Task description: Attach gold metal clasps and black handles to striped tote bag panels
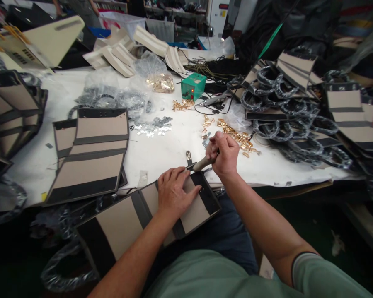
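Note:
A long folding panel (pixel 119 225), beige with black and dark grey bands, lies slantwise across my lap, its far edge against the table. My left hand (pixel 174 192) rests flat on it, thumb spread, fingertips by the far edge. My right hand (pixel 222 153) is closed around a grey, tapered tool (pixel 203 163), whose tip points at that edge close to my left fingers; the exact kind of tool is unclear. A small strap with a gold-coloured metal fitting (pixel 188 155) sticks out past the panel's edge onto the white table.
Gold-coloured fittings (pixel 239 138) lie beyond my right hand, silver metal plates (pixel 153 126) to the left. A green box (pixel 192 86) with a corded tool (pixel 214 99) stands farther back. Similar panels (pixel 95 153) lie at left; plastic-wrapped handles (pixel 273 103) are piled at right.

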`<state>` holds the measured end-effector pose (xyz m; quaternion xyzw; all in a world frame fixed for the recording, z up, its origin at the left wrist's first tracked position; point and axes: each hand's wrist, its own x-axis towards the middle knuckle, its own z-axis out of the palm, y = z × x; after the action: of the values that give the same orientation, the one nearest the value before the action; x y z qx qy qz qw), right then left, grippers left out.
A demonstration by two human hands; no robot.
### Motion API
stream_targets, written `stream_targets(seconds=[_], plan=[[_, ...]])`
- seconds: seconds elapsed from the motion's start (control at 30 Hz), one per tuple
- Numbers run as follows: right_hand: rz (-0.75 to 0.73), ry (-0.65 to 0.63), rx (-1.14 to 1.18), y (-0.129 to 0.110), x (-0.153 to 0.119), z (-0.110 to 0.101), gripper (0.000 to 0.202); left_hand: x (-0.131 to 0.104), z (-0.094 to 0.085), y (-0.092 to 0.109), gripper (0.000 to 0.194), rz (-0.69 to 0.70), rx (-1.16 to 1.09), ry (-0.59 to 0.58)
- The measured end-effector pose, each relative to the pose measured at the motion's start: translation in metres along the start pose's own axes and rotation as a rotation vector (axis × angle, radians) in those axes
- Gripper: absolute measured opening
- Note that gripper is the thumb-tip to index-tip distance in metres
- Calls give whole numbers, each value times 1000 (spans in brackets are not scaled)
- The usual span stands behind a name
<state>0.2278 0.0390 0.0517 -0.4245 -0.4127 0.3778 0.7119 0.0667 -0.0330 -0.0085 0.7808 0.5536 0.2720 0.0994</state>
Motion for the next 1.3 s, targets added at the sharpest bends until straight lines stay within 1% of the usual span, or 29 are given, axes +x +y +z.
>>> stream_targets(seconds=[0.13,0.2,0.27,0.37,0.43,0.5,0.57,0.6,0.63,0.7,0.77,0.9,1.0,1.1,1.17,1.23,1.3], plan=[[9,-52,23,-1,-2,-5,44,0,1,-1,48,-1,0,-6],[33,-86,-26,-4,-6,-3,43,0,1,-1,49,1,2,-4],[47,-133,-127,-7,-12,2,43,0,2,-1,49,0,6,-2],[-5,-278,-275,-12,-21,16,42,0,2,0,49,-9,20,4],[-25,-390,-314,-15,-25,25,42,0,2,2,50,-22,31,12],[45,-463,-302,-15,-25,30,43,0,1,2,50,-28,37,17],[152,-467,-259,-16,-23,30,49,0,0,3,49,-25,35,17],[180,-446,-234,-16,-22,28,52,0,-1,3,49,-24,33,17],[179,-412,-208,-17,-21,26,54,0,-1,3,49,-25,30,18],[108,-330,-157,-18,-22,22,56,0,-1,3,48,-26,21,21],[34,-284,-134,-18,-25,19,58,0,-1,3,49,-23,9,28],[17,-352,-229,-9,-36,18,58,0,0,4,47,-38,6,34],[21,-383,-258,-1,-38,16,56,3,-2,-1,46,-35,7,10],[27,-410,-225,1,-34,15,54,11,-10,-14,39,-13,-24,-45],[31,-417,-211,0,-31,15,54,19,-18,-20,35,-23,-6,-99],[27,-421,-197,0,-30,16,53,29,-26,-23,33,-55,59,-188],[17,-424,-174,0,-30,16,53,43,-32,-22,35,-122,118,-311]])
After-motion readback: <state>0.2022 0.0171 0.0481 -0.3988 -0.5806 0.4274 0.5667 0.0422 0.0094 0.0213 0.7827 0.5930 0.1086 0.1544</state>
